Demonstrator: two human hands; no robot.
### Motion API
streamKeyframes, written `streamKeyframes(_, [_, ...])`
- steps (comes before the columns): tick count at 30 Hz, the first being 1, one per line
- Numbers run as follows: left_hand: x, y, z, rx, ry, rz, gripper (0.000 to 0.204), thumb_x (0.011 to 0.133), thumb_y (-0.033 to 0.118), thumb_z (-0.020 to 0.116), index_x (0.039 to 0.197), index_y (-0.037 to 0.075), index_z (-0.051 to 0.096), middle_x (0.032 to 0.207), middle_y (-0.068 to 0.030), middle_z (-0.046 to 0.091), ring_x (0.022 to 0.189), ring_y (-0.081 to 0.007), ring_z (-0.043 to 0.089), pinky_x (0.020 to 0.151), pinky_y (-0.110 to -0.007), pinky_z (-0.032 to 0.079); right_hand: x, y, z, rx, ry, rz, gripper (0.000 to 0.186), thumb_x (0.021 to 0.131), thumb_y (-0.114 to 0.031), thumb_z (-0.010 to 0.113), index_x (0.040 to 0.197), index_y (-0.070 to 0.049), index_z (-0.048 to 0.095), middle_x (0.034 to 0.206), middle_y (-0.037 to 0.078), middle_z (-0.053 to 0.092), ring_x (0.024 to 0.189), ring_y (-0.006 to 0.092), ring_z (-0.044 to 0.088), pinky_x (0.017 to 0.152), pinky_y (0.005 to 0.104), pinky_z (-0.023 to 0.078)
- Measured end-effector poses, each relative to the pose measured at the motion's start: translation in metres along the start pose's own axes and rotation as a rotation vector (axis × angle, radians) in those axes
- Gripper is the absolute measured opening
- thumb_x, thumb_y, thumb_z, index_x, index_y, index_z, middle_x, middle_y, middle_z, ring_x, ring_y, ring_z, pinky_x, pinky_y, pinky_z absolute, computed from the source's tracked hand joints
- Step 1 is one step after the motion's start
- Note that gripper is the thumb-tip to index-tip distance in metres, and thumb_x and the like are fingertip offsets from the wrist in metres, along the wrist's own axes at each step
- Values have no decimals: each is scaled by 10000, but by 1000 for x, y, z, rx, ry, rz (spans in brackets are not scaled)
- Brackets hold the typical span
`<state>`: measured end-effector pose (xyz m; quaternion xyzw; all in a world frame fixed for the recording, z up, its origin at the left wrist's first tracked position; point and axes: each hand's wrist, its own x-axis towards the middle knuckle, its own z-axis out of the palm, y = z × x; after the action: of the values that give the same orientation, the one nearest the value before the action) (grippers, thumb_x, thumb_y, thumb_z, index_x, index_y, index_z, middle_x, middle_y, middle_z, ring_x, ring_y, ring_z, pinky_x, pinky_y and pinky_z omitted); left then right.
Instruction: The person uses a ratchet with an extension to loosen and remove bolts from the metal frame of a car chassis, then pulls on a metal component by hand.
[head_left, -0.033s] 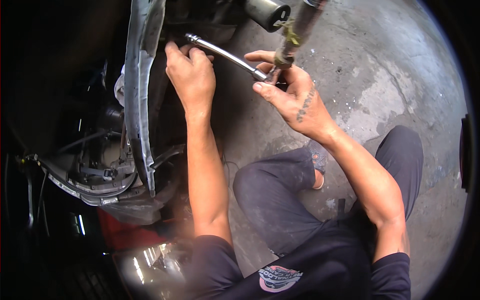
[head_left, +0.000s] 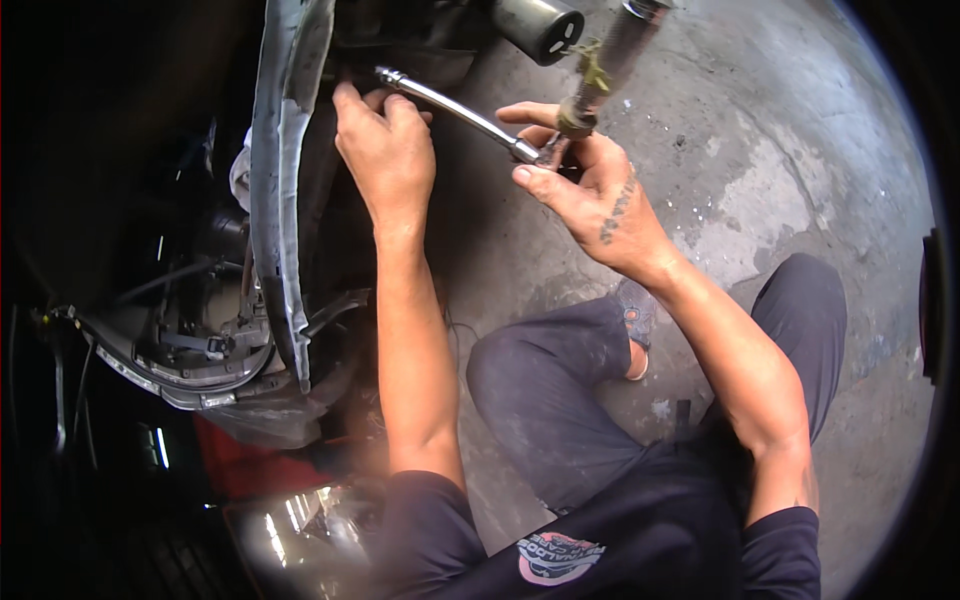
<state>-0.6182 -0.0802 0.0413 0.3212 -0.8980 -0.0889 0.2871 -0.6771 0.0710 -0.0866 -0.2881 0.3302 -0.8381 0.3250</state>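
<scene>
A slim, slightly bent chrome tube (head_left: pixel 455 110) with a wider fitting at each end runs from near my left hand to my right hand. At its lower end it meets a worn, dark reddish rod (head_left: pixel 625 50) with yellow-green stringy material (head_left: pixel 592 72) around it. My right hand (head_left: pixel 590 190) is closed around this joint, thumb below it and index finger stretched out. My left hand (head_left: pixel 388 150) is closed in the shadow beneath the car part, just below the tube's upper fitting. Its fingertips point away from me, and whatever they hold is hidden.
A long, bent grey panel edge (head_left: pixel 283 190) stands left of my left hand. Beyond it are dark car parts and a curved metal frame (head_left: pixel 190 385). A grey cylinder with a black end (head_left: pixel 535 25) juts in at the top. Stained concrete floor (head_left: pixel 740 190) lies right, beside my bent legs.
The tube, the rod and both hands have shifted slightly to the right. The grip of each hand looks the same.
</scene>
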Motion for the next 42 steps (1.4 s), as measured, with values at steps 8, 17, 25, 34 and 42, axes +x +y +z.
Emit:
streamKeyframes(8, [-14,-2,9,-37,42,47,512,942,14,510,1390,-178,353,1037,-228,685,736,-223,726,602,-287,610,3,9,-16,36,-42,55,439,893,-149,676,1326,-116,608,948,-6,540,824,82,521,767,265,452])
streamKeyframes(17, [-28,-3,9,-713,174,-243,470,1054,252,528,1295,-148,481,1117,-248,671,865,-309,732,709,-367,643,-22,0,-50,-11,-47,136,449,874,-200,710,1301,-92,624,1013,15,592,819,89,545,763,261,469])
streamKeyframes(25, [-14,-27,27,-1290,67,-426,192,1018,122,561,1097,-44,619,1084,-205,685,1053,-376,681,955,-505,583,-49,-16,-85,-17,-20,235,355,895,-144,696,1229,-39,636,902,8,647,788,78,585,724,248,476])
streamKeyframes(34, [-43,-59,6,-1391,44,-569,196,983,113,515,1089,-20,611,992,-150,671,960,-289,656,930,-440,555,-10,-70,-93,-102,221,-33,251,906,-71,653,1155,-43,649,853,-29,569,761,71,559,700,257,472])
streamKeyframes(42, [-81,-66,4,-1180,-109,-916,194,973,115,574,1129,8,617,875,-82,591,743,-187,541,614,-295,455,69,-104,-91,-288,197,-266,270,889,-180,664,1093,-3,646,772,46,609,692,125,568,652,298,467])
